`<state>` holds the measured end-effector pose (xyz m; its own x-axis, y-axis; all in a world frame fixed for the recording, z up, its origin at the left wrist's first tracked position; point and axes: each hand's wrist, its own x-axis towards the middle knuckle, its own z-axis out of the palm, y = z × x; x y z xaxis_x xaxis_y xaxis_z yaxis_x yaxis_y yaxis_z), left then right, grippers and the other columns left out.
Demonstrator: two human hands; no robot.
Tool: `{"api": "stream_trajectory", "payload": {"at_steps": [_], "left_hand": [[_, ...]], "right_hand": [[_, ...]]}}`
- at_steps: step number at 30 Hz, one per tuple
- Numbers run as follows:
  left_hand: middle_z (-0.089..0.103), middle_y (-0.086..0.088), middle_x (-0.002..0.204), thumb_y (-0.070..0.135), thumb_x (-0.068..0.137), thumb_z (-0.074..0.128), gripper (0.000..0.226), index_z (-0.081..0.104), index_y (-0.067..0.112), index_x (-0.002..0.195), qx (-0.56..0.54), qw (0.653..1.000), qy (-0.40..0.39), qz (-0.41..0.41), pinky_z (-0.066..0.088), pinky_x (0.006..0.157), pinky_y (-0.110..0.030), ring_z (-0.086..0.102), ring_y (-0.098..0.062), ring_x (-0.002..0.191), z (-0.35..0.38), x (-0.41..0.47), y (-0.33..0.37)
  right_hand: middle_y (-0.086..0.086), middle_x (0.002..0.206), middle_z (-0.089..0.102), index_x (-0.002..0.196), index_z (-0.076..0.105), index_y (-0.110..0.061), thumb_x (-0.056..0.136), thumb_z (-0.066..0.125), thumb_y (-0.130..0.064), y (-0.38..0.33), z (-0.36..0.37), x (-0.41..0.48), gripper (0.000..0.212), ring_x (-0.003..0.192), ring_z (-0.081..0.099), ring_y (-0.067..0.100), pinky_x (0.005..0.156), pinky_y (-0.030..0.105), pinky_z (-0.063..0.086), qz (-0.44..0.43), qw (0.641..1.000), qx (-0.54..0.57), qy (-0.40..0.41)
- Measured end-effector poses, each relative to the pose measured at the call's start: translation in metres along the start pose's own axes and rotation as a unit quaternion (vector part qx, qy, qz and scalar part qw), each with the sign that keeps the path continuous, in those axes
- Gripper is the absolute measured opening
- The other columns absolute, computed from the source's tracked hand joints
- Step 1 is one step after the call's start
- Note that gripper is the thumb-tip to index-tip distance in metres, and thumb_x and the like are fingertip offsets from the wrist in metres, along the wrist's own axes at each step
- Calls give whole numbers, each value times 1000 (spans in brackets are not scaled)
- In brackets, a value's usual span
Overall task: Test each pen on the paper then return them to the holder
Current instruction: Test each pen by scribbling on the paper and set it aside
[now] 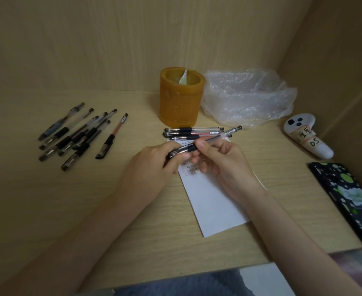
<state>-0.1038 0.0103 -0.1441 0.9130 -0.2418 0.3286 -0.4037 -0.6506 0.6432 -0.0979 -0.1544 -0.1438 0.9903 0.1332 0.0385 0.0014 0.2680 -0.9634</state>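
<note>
Over the paper (214,206), left hand (152,163) and right hand (222,163) pinch one pen (210,140) between them.

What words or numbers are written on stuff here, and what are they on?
"DS": handwritten on the tape label round the white controller; the marks above it are unclear.
Paper: handwritten marks, too small to read.
Pens by the holder: barrel print too blurred.
Phone case: no words seen.
</note>
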Motion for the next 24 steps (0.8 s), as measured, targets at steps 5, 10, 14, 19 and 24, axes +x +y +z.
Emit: {"api": "stream_trajectory", "payload": {"at_steps": [5, 10, 14, 19, 24], "left_hand": [[58, 8, 97, 48, 88, 38, 47, 55, 22, 124, 93, 995, 32, 9, 30, 75, -19, 44, -5, 89, -3, 2, -8], [58, -5, 115, 24, 95, 46, 29, 60, 15, 119, 183, 975, 125, -29, 32, 96, -34, 48, -23, 113, -15, 6, -30], [51, -12, 127, 6, 90, 52, 32, 59, 12, 121, 254, 958, 107, -84, 37, 99, -42, 44, -30, 119, -17, 7, -41], [40, -14, 139, 2, 90, 51, 41, 51, 14, 129, 292, 943, 78, -140, 33, 104, -42, 38, -30, 127, -20, 6, -46], [41, -12, 134, -1, 88, 53, 39, 54, 13, 125, 269, 949, 86, -137, 38, 98, -40, 43, -29, 118, -22, 6, -45]], "right_hand": [[20, 91, 72, 107, 59, 13, 97, 48, -16, -7, -4, 4, 33, 78, 73, 21, 53, 21, 55, 97, 995, 37, 0], [31, 116, 63, 127, 44, 15, 98, 45, -18, -21, -16, 4, 44, 103, 67, 32, 64, 28, 59, 184, 976, 108, -30], [31, 116, 62, 127, 42, 18, 99, 41, -17, -24, -18, 3, 44, 103, 67, 32, 65, 28, 59, 181, 976, 118, -35], [26, 109, 67, 124, 48, 15, 98, 42, -12, -22, -20, 3, 38, 92, 71, 26, 63, 25, 58, 146, 984, 105, -16], [23, 102, 71, 118, 55, 10, 98, 43, -11, -18, -22, 3, 32, 85, 73, 22, 62, 25, 58, 130, 987, 93, -8]]}}
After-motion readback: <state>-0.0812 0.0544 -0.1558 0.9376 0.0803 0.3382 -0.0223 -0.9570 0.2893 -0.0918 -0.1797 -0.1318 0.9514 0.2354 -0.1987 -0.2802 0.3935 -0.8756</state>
